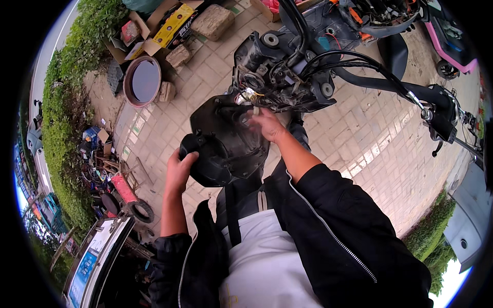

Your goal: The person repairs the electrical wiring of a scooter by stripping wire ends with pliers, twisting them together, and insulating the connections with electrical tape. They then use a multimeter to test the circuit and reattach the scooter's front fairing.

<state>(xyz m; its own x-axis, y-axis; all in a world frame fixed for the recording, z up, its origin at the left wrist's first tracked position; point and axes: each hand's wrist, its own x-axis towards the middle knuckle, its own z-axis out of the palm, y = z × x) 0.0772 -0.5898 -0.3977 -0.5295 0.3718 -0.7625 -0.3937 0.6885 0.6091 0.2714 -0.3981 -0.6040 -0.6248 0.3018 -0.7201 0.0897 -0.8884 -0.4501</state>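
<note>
We grip the black headlight housing (226, 141) just below the scooter's stripped front head (280, 72), left hand (179, 167) clasping its lower-left rim, right hand (264, 126) pinching a small connector at its top; best to support the housing steadily so the wires stay slack

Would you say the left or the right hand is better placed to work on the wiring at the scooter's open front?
Probably the right hand: it is already up at the exposed wiring under the handlebar, fingers at a small part. The left hand is occupied gripping the black headlight housing.
</note>
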